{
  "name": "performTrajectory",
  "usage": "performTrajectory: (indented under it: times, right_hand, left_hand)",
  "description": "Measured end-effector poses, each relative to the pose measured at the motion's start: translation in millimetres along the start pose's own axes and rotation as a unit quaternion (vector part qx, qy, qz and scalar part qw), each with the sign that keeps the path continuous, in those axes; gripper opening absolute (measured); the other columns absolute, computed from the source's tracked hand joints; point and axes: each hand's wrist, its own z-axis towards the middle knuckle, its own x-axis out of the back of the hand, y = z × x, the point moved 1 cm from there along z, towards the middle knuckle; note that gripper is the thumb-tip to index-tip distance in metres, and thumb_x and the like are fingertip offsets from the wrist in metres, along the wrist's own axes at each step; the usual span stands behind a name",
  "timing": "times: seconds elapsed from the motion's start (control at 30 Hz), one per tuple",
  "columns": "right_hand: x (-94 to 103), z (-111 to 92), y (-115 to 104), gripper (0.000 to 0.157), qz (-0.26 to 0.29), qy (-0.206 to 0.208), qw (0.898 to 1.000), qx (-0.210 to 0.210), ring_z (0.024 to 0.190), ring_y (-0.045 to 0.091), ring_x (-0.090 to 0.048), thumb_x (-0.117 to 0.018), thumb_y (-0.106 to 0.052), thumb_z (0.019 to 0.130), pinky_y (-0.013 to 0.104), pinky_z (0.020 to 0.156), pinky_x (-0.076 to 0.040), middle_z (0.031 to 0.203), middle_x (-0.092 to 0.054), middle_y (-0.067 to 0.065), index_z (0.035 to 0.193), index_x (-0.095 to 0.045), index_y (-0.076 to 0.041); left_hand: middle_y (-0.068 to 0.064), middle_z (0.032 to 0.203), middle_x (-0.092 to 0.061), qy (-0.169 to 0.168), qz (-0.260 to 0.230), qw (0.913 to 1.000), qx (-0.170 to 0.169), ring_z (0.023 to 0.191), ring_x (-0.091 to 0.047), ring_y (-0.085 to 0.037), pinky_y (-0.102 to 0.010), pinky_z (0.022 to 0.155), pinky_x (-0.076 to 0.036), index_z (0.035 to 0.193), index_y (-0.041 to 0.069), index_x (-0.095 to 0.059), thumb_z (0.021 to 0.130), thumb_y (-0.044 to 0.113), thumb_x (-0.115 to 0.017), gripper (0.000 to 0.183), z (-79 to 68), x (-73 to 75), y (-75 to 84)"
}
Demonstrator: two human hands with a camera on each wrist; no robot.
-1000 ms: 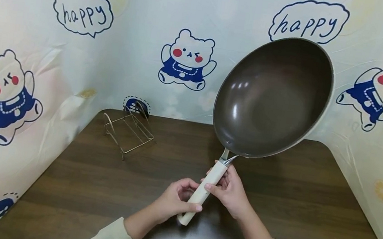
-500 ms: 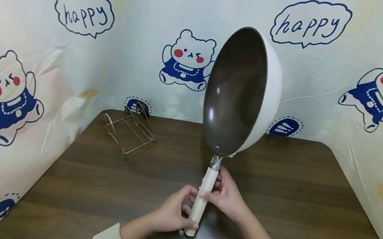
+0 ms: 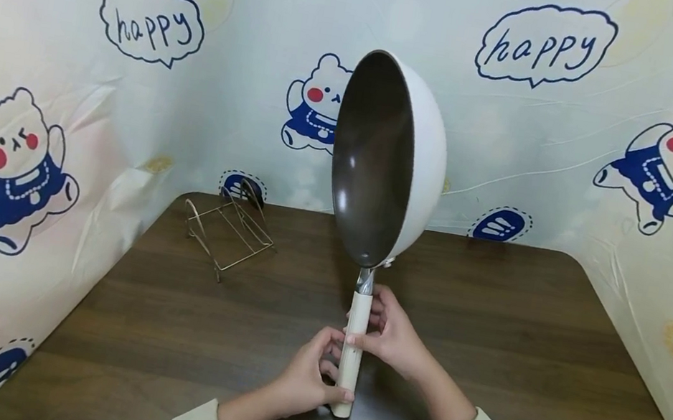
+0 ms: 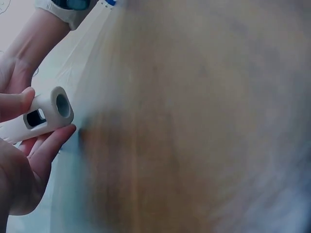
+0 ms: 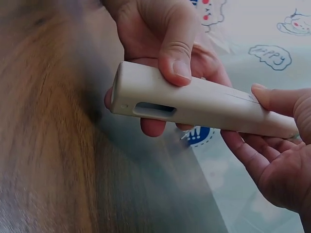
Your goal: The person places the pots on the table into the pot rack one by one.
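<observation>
Deep round pan, dark brown inside and white outside (image 3: 385,163), is up over the middle of the dark brown wood-grain table (image 3: 499,343): handle down, mouth turned toward the table's left side and partly toward the camera. Looks lifted off the table rather than resting on it.

Grip: both hands on the straight cream-coloured handle (image 3: 350,364). Left hand (image 3: 304,381) holds the bottom end, nearer the table's front, thumb on the near face. Right hand (image 3: 394,338) holds higher, below the shiny metal neck (image 3: 365,282), thumb also on the near face. Probably two-handed because the bowl is wide and looks top-heavy; hands set apart should steady tilt and twist. Dark oval slot (image 5: 155,110) near the handle's bottom end (for hanging, I'd guess).

Around: thin metal wire rack (image 3: 244,257) stands on the table's back left, well apart from the pan. Pale printed cloth backdrop (image 3: 406,3) rises behind the table; the pan covers part of one blue-and-white printed bear (image 3: 314,119). Handle hides some fingers, so can't tell how firm the hold is on its far side.
</observation>
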Motion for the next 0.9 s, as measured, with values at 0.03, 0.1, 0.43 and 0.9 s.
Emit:
performTrajectory:
  times: [0.03, 0.1, 0.43, 0.9]
  right_hand:
    - [0.2, 1, 1, 0.074, 0.000, -0.006, 1.000, 0.000, 0.097, 0.033, -0.063, -0.077, 0.007, 0.077, 0.038, 0.076, -0.057, 0.111, -0.059, 0.025, 0.136, -0.031, 0.004]
    - [0.7, 5, 2, 0.074, 0.001, -0.017, 1.000, -0.001, 0.098, 0.034, -0.064, -0.077, 0.007, 0.077, 0.043, 0.079, -0.056, 0.111, -0.059, 0.025, 0.136, -0.032, 0.004]
    - [4.1, 24, -1, 0.075, -0.038, -0.042, 0.998, -0.008, 0.101, 0.030, -0.063, -0.078, 0.006, 0.076, 0.054, 0.090, -0.048, 0.115, -0.058, 0.030, 0.137, -0.034, 0.003]
    - [-4.3, 49, -11, 0.075, -0.067, -0.089, 0.994, -0.006, 0.107, 0.028, -0.061, -0.077, 0.005, 0.077, 0.051, 0.096, -0.046, 0.120, -0.058, 0.025, 0.139, -0.035, 0.001]
  left_hand:
    - [-0.011, 0.098, -0.059, 0.003, -0.004, 1.0000, 0.003, 0.070, -0.067, -0.019, -0.031, 0.061, -0.057, 0.121, 0.005, -0.043, 0.067, -0.011, -0.082, 0.068, -0.2, -0.4, -0.6]
    - [-0.011, 0.098, -0.059, 0.011, -0.012, 0.9998, 0.007, 0.072, -0.067, -0.019, -0.031, 0.061, -0.057, 0.120, 0.004, -0.043, 0.067, -0.012, -0.081, 0.068, -0.5, -1.0, -1.3]
    - [-0.012, 0.098, -0.060, 0.072, -0.001, 0.9973, -0.014, 0.074, -0.067, -0.021, -0.031, 0.070, -0.056, 0.119, 0.003, -0.044, 0.067, -0.012, -0.082, 0.066, 3.1, -0.1, -5.8]
    - [-0.013, 0.098, -0.058, 0.137, -0.014, 0.9903, -0.014, 0.080, -0.070, -0.025, -0.032, 0.067, -0.058, 0.117, 0.002, -0.041, 0.067, -0.013, -0.081, 0.065, 8.1, 3.2, -7.3]
